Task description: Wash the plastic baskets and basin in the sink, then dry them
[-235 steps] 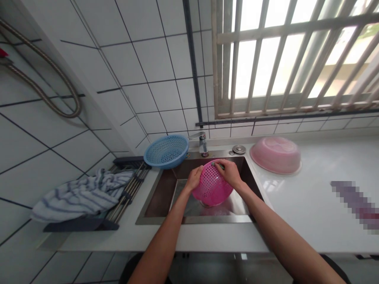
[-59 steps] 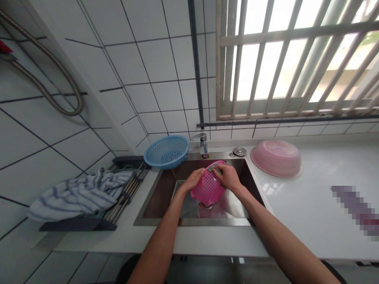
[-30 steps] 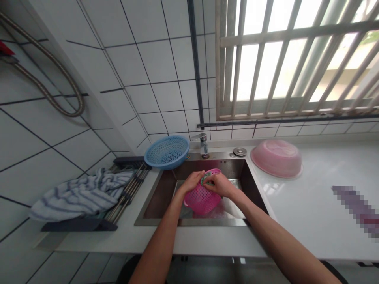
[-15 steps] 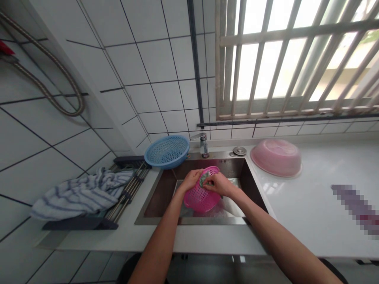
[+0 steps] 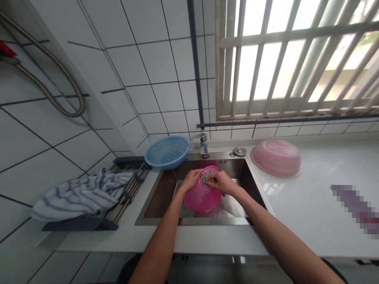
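Observation:
A bright pink plastic colander [image 5: 204, 199] is held tilted over the sink [image 5: 156, 199], its holed side facing up toward me. My left hand [image 5: 192, 179] grips its upper left rim, the fingers partly hidden behind it. Against the colander's surface, my right hand [image 5: 220, 182] presses a small green scrubbing cloth [image 5: 206, 176], pinched between the fingers. Most of the cloth's far side is covered by those fingers. Shallow water seems to lie on the sink floor beneath.
A blue plastic basket [image 5: 167, 152] leans at the sink's back left corner, beside the faucet [image 5: 203, 146]. A drain strainer [image 5: 239, 151] lies behind the sink. To the right sits an upturned pink basin [image 5: 276, 157]. A striped towel [image 5: 85, 193] covers a rack [image 5: 128, 197] on the left.
My right hand and the green cloth have shifted slightly up and to the right across the colander. My left hand keeps its grip on the rim.

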`<state>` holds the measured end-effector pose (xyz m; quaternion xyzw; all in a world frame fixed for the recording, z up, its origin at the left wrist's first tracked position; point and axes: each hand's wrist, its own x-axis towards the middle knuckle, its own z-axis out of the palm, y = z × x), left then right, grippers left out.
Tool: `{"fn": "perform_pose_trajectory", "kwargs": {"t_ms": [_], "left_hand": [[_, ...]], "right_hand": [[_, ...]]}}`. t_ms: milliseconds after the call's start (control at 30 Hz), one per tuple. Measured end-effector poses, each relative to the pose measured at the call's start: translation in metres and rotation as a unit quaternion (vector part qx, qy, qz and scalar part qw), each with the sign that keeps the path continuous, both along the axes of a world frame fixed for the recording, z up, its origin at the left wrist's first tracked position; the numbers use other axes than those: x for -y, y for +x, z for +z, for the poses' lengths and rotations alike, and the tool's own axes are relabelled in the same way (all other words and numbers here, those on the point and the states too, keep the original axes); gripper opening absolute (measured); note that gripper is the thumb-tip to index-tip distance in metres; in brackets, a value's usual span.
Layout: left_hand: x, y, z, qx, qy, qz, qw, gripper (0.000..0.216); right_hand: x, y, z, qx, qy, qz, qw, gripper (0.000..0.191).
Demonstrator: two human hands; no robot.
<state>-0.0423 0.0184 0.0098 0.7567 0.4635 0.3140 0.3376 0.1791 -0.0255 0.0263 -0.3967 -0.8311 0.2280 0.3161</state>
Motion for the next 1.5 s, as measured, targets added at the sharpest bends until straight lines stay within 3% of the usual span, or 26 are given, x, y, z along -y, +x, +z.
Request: {"fn": "perform_pose_trajectory", "kwargs": {"t_ms": [100, 233, 333, 533, 733, 867, 1000, 1100, 1367, 1500], "left_hand": [[0.0, 0.002, -0.002, 0.034, -0.009, -0.023, 0.999, 0.052], [-0.002, 0.002, -0.006, 0.067, -0.028, -0.042, 0.996, 0.051], [-0.005, -0.002, -0.008, 0.052, -0.048, -0.053, 0.996, 0.05], [-0.007, 0.0, -0.009, 0.042, -0.058, 0.014, 0.997, 0.042], [-0.005, 0.007, -0.012, 0.039, -0.056, -0.019, 0.998, 0.059], [-0.001, 0.007, -0.007, 0.016, -0.058, 0.001, 0.998, 0.067], [0.004, 0.008, -0.002, -0.019, -0.061, 0.012, 0.998, 0.068], [0.006, 0.007, -0.001, -0.021, -0.038, 0.017, 0.999, 0.065], [0.002, 0.001, -0.003, -0.023, -0.011, 0.01, 1.0, 0.06], [0.001, 0.002, -0.004, -0.038, -0.002, 0.011, 0.999, 0.06]], "right_hand": [[0.001, 0.001, 0.004, -0.014, 0.013, -0.011, 1.0, 0.016], [-0.01, 0.016, 0.002, -0.052, 0.035, -0.141, 0.988, 0.022], [-0.016, 0.023, -0.002, -0.047, 0.014, -0.179, 0.983, 0.024], [-0.004, 0.004, 0.0, -0.013, 0.008, -0.129, 0.992, 0.02], [0.008, -0.015, 0.005, 0.049, 0.033, -0.063, 0.996, 0.021], [0.0, -0.003, 0.005, 0.052, 0.035, -0.092, 0.994, 0.023], [-0.007, 0.014, 0.002, 0.044, 0.032, -0.166, 0.985, 0.02], [-0.008, 0.016, 0.0, 0.029, 0.022, -0.174, 0.984, 0.021], [0.001, 0.002, 0.005, 0.022, 0.046, 0.013, 0.999, 0.015], [-0.007, 0.012, -0.001, 0.028, 0.039, -0.061, 0.997, 0.019]]}}
